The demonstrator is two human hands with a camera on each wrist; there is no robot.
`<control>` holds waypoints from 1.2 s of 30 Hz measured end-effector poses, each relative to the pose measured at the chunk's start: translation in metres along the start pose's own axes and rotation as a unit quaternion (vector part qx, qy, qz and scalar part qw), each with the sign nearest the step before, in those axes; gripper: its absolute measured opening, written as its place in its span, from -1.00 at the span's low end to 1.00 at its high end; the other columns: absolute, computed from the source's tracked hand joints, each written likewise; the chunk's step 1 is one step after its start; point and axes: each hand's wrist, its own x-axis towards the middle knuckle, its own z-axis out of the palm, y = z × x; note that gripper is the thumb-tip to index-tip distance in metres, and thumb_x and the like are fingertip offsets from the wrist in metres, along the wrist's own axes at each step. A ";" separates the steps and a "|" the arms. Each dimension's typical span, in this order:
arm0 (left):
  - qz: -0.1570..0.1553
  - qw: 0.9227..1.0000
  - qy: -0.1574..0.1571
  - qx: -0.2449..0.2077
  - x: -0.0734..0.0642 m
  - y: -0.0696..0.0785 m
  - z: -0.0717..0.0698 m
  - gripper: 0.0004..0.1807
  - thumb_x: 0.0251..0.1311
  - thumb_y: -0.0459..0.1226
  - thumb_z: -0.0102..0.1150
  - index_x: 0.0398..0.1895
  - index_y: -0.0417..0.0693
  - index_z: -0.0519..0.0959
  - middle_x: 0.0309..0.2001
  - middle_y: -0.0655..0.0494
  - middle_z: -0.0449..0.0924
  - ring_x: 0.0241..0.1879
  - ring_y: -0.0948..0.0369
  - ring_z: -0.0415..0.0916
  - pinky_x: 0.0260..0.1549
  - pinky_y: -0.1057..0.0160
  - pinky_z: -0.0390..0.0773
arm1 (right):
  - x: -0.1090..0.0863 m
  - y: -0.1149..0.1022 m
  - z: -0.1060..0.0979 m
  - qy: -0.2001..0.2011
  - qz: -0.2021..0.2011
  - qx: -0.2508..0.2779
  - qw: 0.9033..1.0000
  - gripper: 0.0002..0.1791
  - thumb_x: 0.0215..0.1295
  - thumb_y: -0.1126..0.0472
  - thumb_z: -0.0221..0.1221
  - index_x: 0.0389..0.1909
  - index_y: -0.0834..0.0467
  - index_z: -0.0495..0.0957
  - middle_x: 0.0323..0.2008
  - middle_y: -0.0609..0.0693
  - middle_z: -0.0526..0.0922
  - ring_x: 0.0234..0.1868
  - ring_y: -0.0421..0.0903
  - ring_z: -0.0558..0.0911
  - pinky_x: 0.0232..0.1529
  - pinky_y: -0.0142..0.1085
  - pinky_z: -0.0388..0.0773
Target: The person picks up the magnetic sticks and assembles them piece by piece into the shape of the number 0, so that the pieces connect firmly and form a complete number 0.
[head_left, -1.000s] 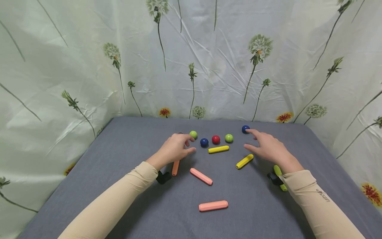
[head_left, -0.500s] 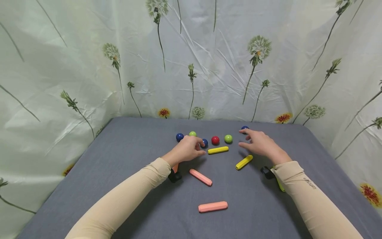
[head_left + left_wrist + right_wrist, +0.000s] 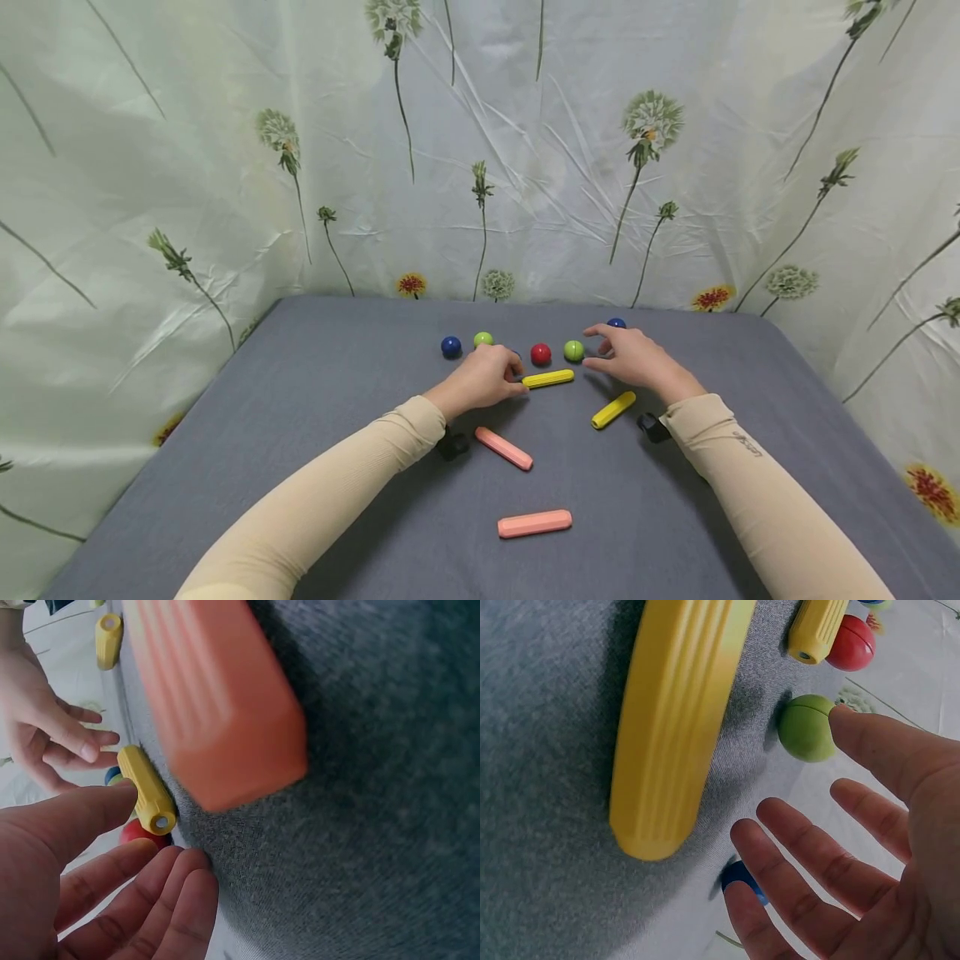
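Observation:
My left hand hovers at the left end of a yellow ribbed stick, its fingers loosely bent around nothing. In the left wrist view the thumb overlaps that yellow stick; whether it touches cannot be told. My right hand is spread beside a green ball, which the right wrist view shows near the thumb tip. A red ball lies between the hands, behind the yellow stick. Another yellow stick rests below the right hand. One blue ball is almost wholly hidden behind the left fingers.
At the back left lie a blue ball and a green ball. Another blue ball sits behind the right hand. Two pink sticks lie nearer the front of the grey table. A floral curtain hangs behind.
The left hand has moved right, uncovering the left blue ball and reaching the yellow stick's end. My right hand has moved left toward the green ball. Balls and sticks stay put.

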 end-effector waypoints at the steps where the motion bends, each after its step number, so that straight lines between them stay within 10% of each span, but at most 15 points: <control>1: 0.000 1.000 0.000 0.004 0.000 0.001 0.000 -0.74 0.30 -0.16 0.53 -0.04 -0.09 0.81 -0.34 0.13 0.74 -0.38 0.32 0.57 -0.29 0.33 0.61 | 0.001 0.000 0.000 -0.001 -0.002 0.001 1.000 -0.33 0.56 0.02 0.27 0.54 0.21 0.39 0.18 0.38 0.69 0.16 0.30 0.70 0.07 0.18 0.67; 36: 0.012 0.999 0.024 0.030 0.007 0.002 0.011 -0.78 0.30 -0.18 0.53 -0.10 -0.10 0.84 -0.33 0.12 0.76 -0.37 0.32 0.54 -0.32 0.36 0.58 | 0.020 0.000 0.009 -0.003 -0.017 0.005 1.000 -0.46 0.54 0.07 0.30 0.38 0.27 0.55 0.05 0.30 0.77 -0.07 0.10 0.78 -0.05 0.00 0.73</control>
